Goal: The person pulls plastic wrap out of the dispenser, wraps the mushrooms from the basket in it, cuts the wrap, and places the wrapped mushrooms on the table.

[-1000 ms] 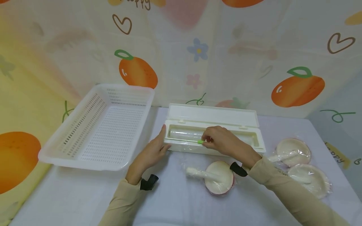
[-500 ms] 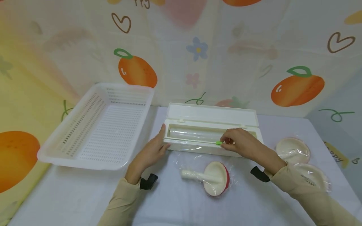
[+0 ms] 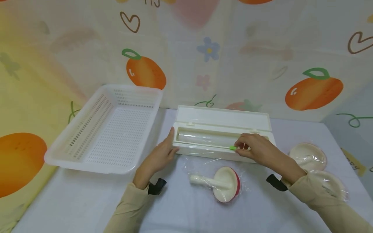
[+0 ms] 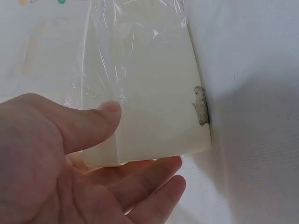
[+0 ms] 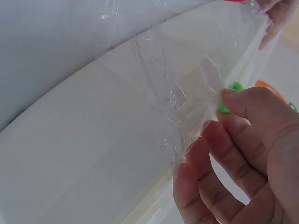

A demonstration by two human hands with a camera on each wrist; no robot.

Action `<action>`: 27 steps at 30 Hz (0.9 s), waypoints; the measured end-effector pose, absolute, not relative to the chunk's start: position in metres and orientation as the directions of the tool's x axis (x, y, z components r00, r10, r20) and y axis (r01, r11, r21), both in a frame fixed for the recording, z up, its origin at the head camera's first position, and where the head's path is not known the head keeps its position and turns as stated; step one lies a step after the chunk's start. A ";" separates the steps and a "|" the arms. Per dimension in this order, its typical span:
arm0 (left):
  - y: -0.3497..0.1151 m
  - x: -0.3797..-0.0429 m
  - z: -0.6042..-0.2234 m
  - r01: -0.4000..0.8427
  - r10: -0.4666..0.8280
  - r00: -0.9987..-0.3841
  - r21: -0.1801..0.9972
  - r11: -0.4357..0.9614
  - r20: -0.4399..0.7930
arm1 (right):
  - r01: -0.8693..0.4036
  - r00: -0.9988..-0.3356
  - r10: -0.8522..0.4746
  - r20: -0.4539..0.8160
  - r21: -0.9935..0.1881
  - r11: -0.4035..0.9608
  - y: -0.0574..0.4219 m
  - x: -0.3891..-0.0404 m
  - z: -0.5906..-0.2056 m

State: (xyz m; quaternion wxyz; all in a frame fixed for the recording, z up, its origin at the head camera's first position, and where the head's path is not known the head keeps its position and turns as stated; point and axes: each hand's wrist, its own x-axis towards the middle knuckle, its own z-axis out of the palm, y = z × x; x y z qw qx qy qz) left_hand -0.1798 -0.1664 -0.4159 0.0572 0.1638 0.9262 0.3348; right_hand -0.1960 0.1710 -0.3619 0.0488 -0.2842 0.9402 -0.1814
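Note:
A long white cling film dispenser (image 3: 204, 152) sits on the table with its lid (image 3: 222, 118) tipped back and a roll of cling film (image 3: 201, 137) inside. My left hand (image 3: 155, 160) grips its left end, thumb on the front and fingers around the end in the left wrist view. Between thumb and index finger, my right hand (image 3: 257, 147) pinches the green slide cutter (image 3: 232, 148) on the front rail, right of the middle. Clear film hangs over the dispenser's front. Just before it lies a small red-and-white bowl (image 3: 225, 186) with a thick white stick (image 3: 201, 180), covered in film.
A white perforated basket (image 3: 128, 166) stands at the left. Two more film-wrapped pale bowls (image 3: 309, 155) lie at the right, partly behind the right sleeve (image 3: 326, 197). A fruit-patterned cloth (image 3: 186, 64) rises along the table's back edge.
My right hand has slid the green cutter rightward along the rail, mostly in the first half second. The wrapped red-and-white bowl has tilted and shifted slightly. My left hand keeps its place.

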 end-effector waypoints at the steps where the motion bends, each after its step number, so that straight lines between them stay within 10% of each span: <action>1: -0.166 -0.180 -0.416 0.265 0.342 -0.940 0.637 0.723 0.003 | -0.514 -0.835 -0.550 0.008 -0.368 0.775 0.172 -0.196 -0.362; 27: -0.167 -0.177 -0.414 0.277 0.348 -0.937 0.591 0.758 -0.008 | -0.474 -0.870 -0.493 0.005 -0.286 0.833 0.238 -0.183 -0.362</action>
